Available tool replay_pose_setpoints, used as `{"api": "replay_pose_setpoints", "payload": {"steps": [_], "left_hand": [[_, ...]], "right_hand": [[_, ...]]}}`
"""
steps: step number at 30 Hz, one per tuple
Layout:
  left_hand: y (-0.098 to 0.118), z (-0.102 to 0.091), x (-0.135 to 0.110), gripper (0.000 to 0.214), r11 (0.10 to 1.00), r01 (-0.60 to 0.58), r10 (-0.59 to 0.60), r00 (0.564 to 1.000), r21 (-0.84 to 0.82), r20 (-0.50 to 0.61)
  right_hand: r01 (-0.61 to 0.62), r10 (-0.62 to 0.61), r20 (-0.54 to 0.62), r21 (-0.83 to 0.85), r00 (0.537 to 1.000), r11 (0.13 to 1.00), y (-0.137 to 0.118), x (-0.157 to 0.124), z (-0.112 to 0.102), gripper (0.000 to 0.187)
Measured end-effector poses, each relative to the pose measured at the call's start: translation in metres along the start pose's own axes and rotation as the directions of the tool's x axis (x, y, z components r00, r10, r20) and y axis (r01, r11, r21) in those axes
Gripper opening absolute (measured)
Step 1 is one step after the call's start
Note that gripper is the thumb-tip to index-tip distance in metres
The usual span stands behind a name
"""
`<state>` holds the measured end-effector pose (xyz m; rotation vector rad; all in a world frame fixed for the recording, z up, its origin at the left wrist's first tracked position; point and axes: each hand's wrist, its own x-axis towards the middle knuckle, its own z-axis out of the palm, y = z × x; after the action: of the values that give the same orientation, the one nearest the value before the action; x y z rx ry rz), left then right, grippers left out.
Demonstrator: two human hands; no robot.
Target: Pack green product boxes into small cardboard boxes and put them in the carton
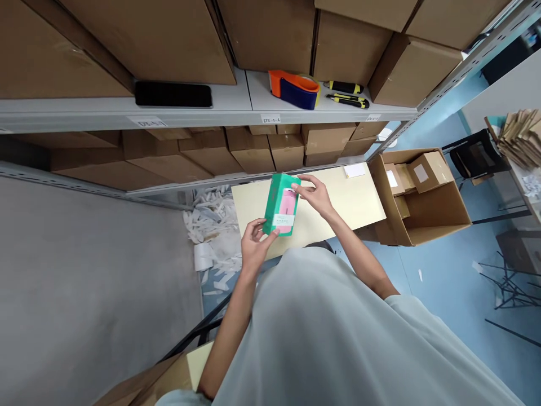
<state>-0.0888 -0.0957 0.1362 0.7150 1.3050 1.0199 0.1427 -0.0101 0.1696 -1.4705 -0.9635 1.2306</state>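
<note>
A green box [275, 204] with a pink bottle-like picture and a white label band on its front is held up over the cream board. My left hand [255, 243] grips its lower left corner, thumb on the front near the bottom edge. At the upper right edge, my right hand [313, 195] pinches the box between thumb and fingers. The box leans slightly, its top away from me. Beneath it lies the cream board [338, 211], with a small stack of white cards [354, 170] at its far right end.
A shelf [236, 101] ahead bears cartons, a black phone [173, 95], an orange-and-blue tape dispenser [296, 90] and box cutters [349, 101]. An open carton [435, 217] with smaller boxes stands right. White paper scraps [215, 220] lie left of the board, beside a grey wall [93, 270].
</note>
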Motion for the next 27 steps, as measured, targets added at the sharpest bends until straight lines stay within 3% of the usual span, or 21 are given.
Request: {"api": "replay_pose_setpoints", "payload": {"steps": [4, 11, 17, 20, 24, 27], "left_hand": [[-0.010, -0.016, 0.003, 0.063, 0.942, 0.235, -0.204, 0.968, -0.240, 0.148], [-0.019, -0.022, 0.000, 0.065, 0.851, 0.334, -0.248, 0.936, -0.405, 0.251], [-0.038, -0.037, 0.004, 0.065, 0.718, 0.504, -0.383, 0.862, -0.479, 0.334], [-0.048, -0.043, 0.006, 0.068, 0.776, 0.480, -0.359, 0.870, -0.409, 0.339], [-0.062, -0.052, 0.010, 0.069, 0.892, 0.347, -0.290, 0.931, -0.288, 0.223], [-0.076, -0.060, 0.020, 0.066, 0.923, 0.313, -0.288, 0.948, -0.225, 0.139]], "right_hand": [[-0.057, 0.047, 0.140, 0.066, 0.989, 0.996, -0.004, -0.004, 0.001, 0.077], [-0.132, 0.093, 0.252, 0.142, 0.963, 0.981, -0.004, 0.000, 0.010, 0.073], [-0.265, 0.172, 0.361, 0.225, 0.916, 0.938, 0.009, 0.008, 0.018, 0.067], [-0.257, 0.190, 0.321, 0.183, 0.928, 0.949, 0.023, 0.015, 0.025, 0.066], [-0.241, 0.216, 0.293, 0.053, 0.931, 0.969, 0.051, 0.031, 0.037, 0.071], [-0.242, 0.235, 0.300, -0.014, 0.925, 0.970, 0.079, 0.047, 0.051, 0.075]]}}
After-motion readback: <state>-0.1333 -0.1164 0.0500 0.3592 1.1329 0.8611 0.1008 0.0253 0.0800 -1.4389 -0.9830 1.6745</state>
